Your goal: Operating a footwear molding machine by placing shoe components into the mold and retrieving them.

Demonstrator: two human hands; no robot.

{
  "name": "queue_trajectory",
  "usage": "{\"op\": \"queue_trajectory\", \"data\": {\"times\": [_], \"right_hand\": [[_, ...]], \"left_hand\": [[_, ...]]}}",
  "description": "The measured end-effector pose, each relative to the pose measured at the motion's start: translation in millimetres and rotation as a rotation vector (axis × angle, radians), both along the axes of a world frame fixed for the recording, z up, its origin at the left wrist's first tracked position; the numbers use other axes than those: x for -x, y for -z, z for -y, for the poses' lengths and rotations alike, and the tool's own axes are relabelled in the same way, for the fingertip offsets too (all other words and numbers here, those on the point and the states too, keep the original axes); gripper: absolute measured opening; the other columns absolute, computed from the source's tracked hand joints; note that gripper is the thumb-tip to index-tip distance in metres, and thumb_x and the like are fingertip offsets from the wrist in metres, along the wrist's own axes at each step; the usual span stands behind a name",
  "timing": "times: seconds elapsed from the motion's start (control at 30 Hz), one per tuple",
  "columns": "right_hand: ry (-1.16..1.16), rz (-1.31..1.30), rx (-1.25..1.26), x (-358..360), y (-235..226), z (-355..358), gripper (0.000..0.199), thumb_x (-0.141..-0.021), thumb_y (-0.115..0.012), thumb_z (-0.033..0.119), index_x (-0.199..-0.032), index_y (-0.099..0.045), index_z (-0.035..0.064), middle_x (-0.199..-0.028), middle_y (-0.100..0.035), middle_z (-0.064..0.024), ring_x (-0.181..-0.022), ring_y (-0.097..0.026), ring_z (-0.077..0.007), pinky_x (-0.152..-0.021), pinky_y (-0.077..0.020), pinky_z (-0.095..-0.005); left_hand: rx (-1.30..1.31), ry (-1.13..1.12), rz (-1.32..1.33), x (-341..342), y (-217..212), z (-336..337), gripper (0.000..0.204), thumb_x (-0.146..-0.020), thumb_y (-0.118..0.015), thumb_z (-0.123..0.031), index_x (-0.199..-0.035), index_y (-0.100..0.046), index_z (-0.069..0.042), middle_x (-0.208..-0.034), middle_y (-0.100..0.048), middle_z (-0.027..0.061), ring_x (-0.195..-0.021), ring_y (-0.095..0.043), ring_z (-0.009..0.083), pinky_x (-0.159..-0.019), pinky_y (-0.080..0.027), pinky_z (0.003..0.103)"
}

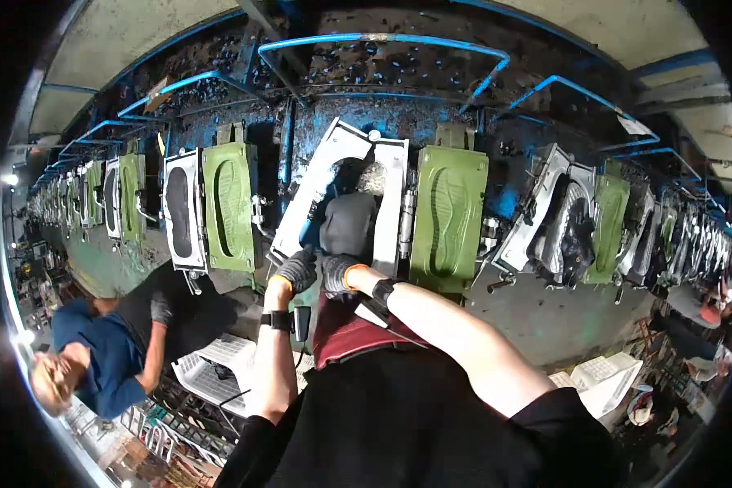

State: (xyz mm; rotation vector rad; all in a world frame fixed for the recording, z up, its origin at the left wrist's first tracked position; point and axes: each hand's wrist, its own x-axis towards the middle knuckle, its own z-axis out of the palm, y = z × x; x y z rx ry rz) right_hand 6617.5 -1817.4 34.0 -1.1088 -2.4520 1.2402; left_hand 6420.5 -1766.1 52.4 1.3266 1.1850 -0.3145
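At the open white-framed sole mould (pixel 299 213), the dark grey shoe upper (pixel 350 224) lies directly ahead of the right hand (pixel 340 273), its long axis pointing away from the wearer. The right hand is nearer, at the upper's near end; whether its fingers grip or only touch cannot be told. The left hand (pixel 294 273) stands just beside, fingers curled around the near end of a slim blue implement (pixel 311 224). Both forearms converge from below, the right slanting inward, the left nearly straight.
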Motion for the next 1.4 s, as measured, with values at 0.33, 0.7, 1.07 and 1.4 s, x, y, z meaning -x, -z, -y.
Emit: {"op": "queue_trajectory", "data": {"times": [0.33,0.7,1.07,1.4], "right_hand": [[1.009,0.440,0.589,-34,-54,-46,0.059,-0.096,-0.060,0.056,-0.115,-0.073,0.0019,-0.110,-0.073,-0.0266,-0.109,-0.068,-0.0453,-0.097,-0.0526,-0.0532],[1.327,0.051,0.117,-62,-59,-39,0.031,-0.093,-0.076,0.024,-0.106,-0.070,-0.0035,-0.105,-0.074,-0.0231,-0.101,-0.071,-0.0415,-0.088,-0.0556,-0.0466],[0.655,0.521,0.219,-82,-81,-48,0.029,-0.092,-0.068,0.030,-0.113,-0.073,0.0097,-0.102,-0.076,-0.0147,-0.104,-0.072,-0.0348,-0.091,-0.0554,-0.0506],[-0.028,0.607,-0.557,-59,-113,-114,0.021,-0.089,-0.067,0.020,-0.104,-0.081,0.0153,-0.127,-0.071,-0.0085,-0.114,-0.066,-0.0280,-0.091,-0.0502,-0.0538]], "left_hand": [[-0.490,-0.763,0.142,-80,6,-34,0.042,-0.103,-0.069,-0.034,-0.122,-0.070,0.003,-0.106,-0.076,0.0189,-0.092,-0.067,0.0244,-0.088,-0.053,0.037],[-0.403,-0.786,0.356,-135,-1,-93,0.032,-0.099,-0.074,-0.019,-0.120,-0.074,0.005,-0.110,-0.078,0.0136,-0.100,-0.069,0.0190,-0.094,-0.055,0.033],[-0.987,-0.445,-0.005,-101,13,-3,0.040,-0.100,-0.069,-0.022,-0.131,-0.067,0.004,-0.103,-0.072,0.0185,-0.097,-0.067,0.0330,-0.090,-0.053,0.040],[-0.887,0.318,-0.454,-23,-87,9,0.108,-0.076,-0.084,-0.030,-0.164,-0.027,-0.002,-0.155,-0.046,0.0290,-0.127,-0.060,0.0437,-0.102,-0.054,0.051]]}}
